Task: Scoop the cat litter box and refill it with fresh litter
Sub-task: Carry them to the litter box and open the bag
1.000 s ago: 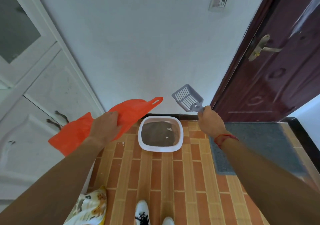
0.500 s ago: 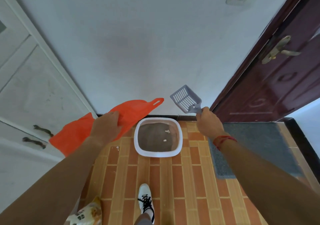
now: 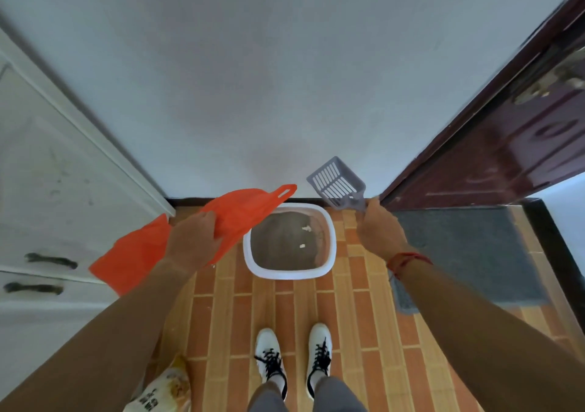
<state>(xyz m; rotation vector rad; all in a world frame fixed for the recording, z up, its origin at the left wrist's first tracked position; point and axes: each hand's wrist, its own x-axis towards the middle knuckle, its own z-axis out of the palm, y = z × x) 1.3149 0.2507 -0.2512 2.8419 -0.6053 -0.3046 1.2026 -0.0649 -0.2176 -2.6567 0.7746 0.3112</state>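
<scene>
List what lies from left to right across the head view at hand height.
white cabinet → left hand, gripping the orange bag → litter box → right hand, holding the scoop → grey mat → dark door

A: Views logged?
B: One. Head-worn, wide-angle, facing forward and steeply down from standing height.
A: Framing?
B: Wall [image 3: 285, 63] fills upper half; litter box [image 3: 289, 274] mid-frame, well below the lens; shoes [image 3: 270, 358] bottom centre.

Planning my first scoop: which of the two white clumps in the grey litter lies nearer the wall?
The far white clump, toward the back rim of the white plastic litter box; the other white clump lies nearer its middle.
</scene>
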